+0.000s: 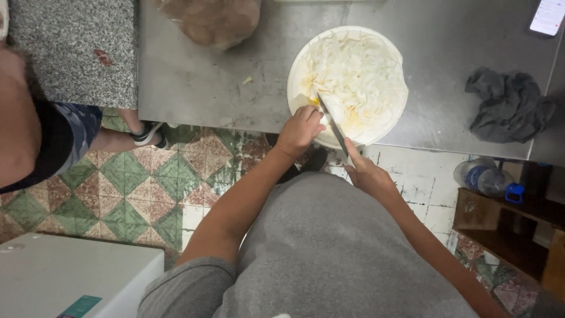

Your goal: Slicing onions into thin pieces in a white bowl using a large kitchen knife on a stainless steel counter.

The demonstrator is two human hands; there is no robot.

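A round white cutting board (pixel 300 70) lies on the steel table (pixel 200 82), heaped with sliced white onion (pixel 356 73). My left hand (pixel 300 129) presses a piece of onion at the board's near edge. My right hand (pixel 366 172) grips the handle of a knife (pixel 332 121), and its blade points up and left onto the board right beside my left fingers. Both hands sit at the table's front edge.
A plastic bag (pixel 212 20) lies at the table's back, a dark grey rag (pixel 506 106) at the right, a phone (pixel 548 16) in the far corner. Another person stands at left by a granite counter (pixel 70 47). A water bottle (pixel 485 176) rests on a wooden shelf at right.
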